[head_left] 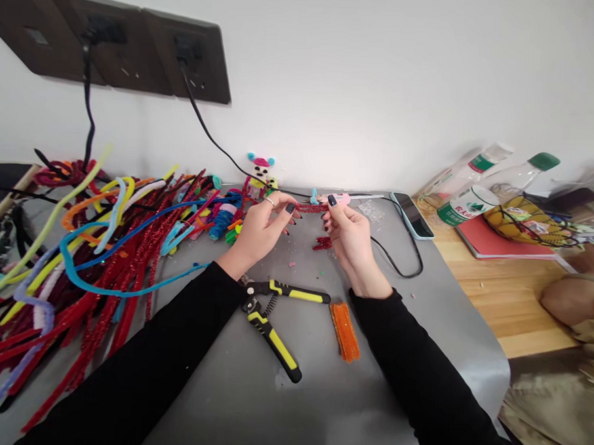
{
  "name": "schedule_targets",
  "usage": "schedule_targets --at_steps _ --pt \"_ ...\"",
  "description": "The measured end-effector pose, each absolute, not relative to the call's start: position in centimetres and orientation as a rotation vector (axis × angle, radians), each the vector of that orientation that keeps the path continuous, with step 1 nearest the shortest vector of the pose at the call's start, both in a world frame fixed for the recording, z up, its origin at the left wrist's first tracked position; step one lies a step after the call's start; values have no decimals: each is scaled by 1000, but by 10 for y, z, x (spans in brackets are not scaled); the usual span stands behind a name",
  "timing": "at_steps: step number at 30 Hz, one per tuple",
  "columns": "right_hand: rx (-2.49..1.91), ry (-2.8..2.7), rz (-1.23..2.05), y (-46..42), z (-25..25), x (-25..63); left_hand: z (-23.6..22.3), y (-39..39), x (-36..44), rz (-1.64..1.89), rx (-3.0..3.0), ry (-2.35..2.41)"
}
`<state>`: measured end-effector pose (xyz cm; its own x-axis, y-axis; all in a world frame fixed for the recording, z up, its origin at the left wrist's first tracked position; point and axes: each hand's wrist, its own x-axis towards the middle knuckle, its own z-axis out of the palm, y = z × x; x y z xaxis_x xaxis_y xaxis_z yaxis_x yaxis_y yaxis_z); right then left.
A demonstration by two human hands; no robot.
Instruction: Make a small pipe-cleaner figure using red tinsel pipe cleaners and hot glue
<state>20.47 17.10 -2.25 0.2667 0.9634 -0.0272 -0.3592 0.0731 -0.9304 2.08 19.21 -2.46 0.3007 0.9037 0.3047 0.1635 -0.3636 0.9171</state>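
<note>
We see a brightly and evenly lit scene, with soft daylight that seems to come from the far right, where the white wall glows palest. Shadows are faint: only a soft one under the pliers on the grey table. A mild sheen lies on the table's near edge. The wide lens bends the wall sockets at far left. The bottles and clutter at right are smeared and out of focus; the centre is sharp.
</note>
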Motion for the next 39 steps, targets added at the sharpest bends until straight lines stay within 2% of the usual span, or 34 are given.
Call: schedule_targets --at_steps 5,17,23,29,39 --pt "-1048 -754 1169 171 -23 205 -22 189 21 1250 1890 1018" --pt "-1129 -898 993 166 -19 202 -18 188 21 1151 1819 1129" --pt "-1146 -926 951 165 -19 200 -20 189 23 1159 1679 1067" --pt "-1159 -983 891 163 -18 197 -23 192 24 980 1517 1006" --pt "-1154 -1064 837 159 -17 193 -28 195 28 912 1265 933"
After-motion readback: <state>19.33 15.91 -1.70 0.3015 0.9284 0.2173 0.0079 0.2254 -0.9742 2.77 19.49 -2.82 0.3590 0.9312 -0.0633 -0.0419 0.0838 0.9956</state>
